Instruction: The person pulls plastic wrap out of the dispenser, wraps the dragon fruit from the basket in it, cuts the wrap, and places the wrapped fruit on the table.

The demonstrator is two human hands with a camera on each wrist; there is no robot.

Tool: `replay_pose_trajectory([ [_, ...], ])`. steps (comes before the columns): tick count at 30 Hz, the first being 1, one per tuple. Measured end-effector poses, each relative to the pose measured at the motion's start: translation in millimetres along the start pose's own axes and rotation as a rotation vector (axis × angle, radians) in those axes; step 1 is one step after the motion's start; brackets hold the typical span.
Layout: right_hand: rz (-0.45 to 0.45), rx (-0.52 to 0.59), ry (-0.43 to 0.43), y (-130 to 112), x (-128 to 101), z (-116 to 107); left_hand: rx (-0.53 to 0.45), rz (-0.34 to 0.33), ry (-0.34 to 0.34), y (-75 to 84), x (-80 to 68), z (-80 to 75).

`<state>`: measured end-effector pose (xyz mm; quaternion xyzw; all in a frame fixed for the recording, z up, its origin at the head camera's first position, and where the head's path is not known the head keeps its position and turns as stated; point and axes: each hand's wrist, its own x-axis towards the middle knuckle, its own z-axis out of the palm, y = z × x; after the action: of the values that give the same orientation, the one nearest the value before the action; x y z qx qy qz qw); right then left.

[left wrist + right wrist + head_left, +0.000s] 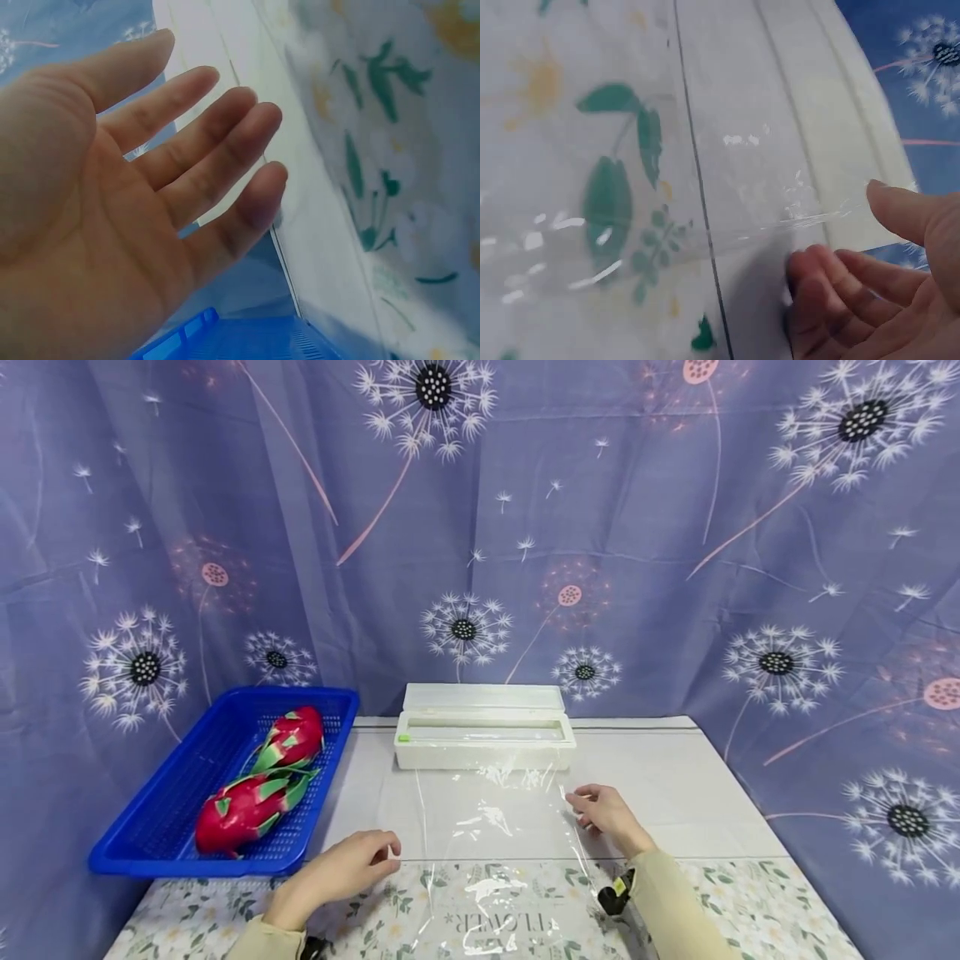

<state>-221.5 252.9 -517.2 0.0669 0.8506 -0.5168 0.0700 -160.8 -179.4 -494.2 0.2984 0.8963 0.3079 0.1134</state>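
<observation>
A sheet of clear plastic wrap (487,835) stretches from the white wrap dispenser box (483,753) toward the front of the table, catching bright glints. My right hand (606,814) is at the sheet's right edge, close to the box. In the right wrist view its thumb (900,214) stands apart from the curved fingers, and the film's edge runs toward the gap between them. My left hand (337,868) hovers left of the sheet, palm toward its wrist camera, its fingers (225,161) loosely spread and holding nothing. The box's lid (483,697) is raised at the back.
A blue plastic basket (105,858) stands at the left with two red dragon fruits (240,810) in it. A floral cloth (727,902) covers the table's front, with a white surface (645,752) behind. A purple dandelion-print curtain (637,527) closes off the back and sides.
</observation>
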Motion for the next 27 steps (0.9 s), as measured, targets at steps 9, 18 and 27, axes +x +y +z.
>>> replay_pose_trajectory([
  [9, 0.024, -0.027, -0.056, 5.8, 18.1, 7.2, 0.039, -0.005, 0.065, -0.3, 10.8, -10.2],
  [18, -0.023, -0.091, -0.075, 10.3, 18.9, 13.6, 0.095, 0.015, 0.218, -3.1, 14.1, -27.1],
  [27, -0.057, -0.067, -0.091, 11.8, 18.4, 8.5, 0.155, -0.031, 0.278, -6.5, 5.9, -55.2],
])
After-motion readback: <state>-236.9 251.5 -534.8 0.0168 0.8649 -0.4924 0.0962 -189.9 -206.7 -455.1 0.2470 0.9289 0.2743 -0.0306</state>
